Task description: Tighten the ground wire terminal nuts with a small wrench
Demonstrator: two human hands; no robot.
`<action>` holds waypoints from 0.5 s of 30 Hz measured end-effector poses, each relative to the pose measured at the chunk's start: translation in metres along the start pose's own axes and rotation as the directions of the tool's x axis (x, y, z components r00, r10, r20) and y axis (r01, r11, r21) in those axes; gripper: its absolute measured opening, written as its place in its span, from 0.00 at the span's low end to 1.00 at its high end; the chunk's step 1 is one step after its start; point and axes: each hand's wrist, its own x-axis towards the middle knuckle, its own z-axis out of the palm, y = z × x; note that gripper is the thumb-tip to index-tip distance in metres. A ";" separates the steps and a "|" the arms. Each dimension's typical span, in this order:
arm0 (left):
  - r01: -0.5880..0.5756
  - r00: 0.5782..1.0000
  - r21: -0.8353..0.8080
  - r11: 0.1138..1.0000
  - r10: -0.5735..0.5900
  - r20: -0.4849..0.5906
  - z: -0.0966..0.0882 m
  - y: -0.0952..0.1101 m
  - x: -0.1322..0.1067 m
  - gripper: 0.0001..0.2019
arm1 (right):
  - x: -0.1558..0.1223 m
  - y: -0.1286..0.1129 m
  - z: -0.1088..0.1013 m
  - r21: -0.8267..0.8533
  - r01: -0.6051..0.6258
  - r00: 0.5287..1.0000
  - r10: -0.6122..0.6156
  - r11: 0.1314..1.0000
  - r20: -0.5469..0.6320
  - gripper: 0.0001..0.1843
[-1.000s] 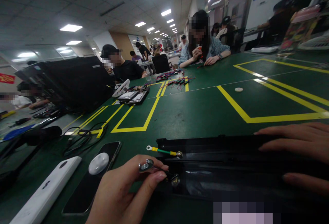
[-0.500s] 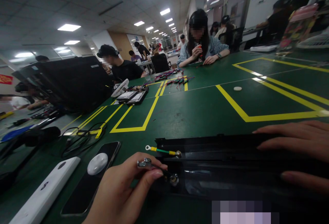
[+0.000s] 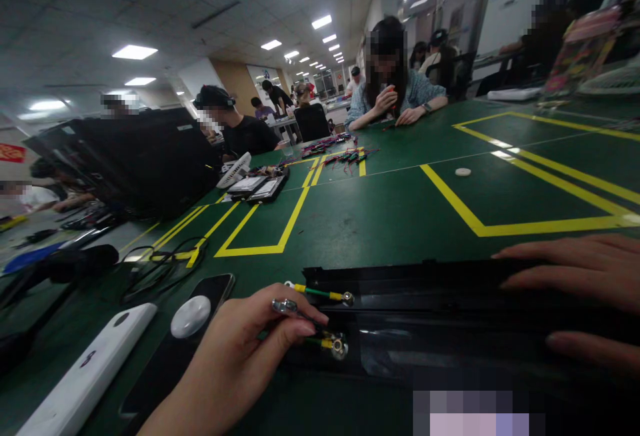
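My left hand (image 3: 260,343) is closed around a small metal wrench (image 3: 286,307), pinched between thumb and fingers. The wrench's far end points at the lower nut (image 3: 339,348) on a long black panel (image 3: 430,336); whether it grips the nut I cannot tell. A green wire with yellow sleeves (image 3: 327,343) runs from this nut under my fingers. Above it, a similar short green wire (image 3: 320,293) is fixed by the upper nut (image 3: 347,299), its ring end sticking out left. My right hand (image 3: 590,283) lies over the panel's right part, fingers spread and holding nothing.
A phone (image 3: 173,363) with a white round case (image 3: 191,317) on it and a white power bank (image 3: 90,373) lie to the left. Beyond are a black cable (image 3: 165,266), metal drives (image 3: 265,189) and wire bundles (image 3: 345,158). A co-worker (image 3: 395,89) sits across the green table (image 3: 360,223).
My left hand has tilted and risen slightly, turning the wrench clockwise in view. The lower wire's yellow sleeve now shows, while the upper wire's ring end is partly covered. My right hand stays put.
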 end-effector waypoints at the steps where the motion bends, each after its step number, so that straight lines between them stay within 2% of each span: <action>1: -0.001 1.000 -0.014 1.000 0.001 -0.010 0.000 0.000 0.000 0.11 | 0.000 0.000 0.000 0.001 -0.003 1.000 0.003 1.000 0.000 0.35; 7: 0.023 0.982 -0.192 0.981 -0.058 -0.181 0.001 0.002 -0.003 0.15 | -0.001 0.001 0.001 0.023 0.002 1.000 -0.002 1.000 -0.005 0.35; 15: 0.023 0.986 -0.025 0.999 -0.027 -0.166 0.006 0.010 -0.007 0.13 | -0.001 0.001 0.001 0.016 -0.006 1.000 0.006 1.000 0.004 0.34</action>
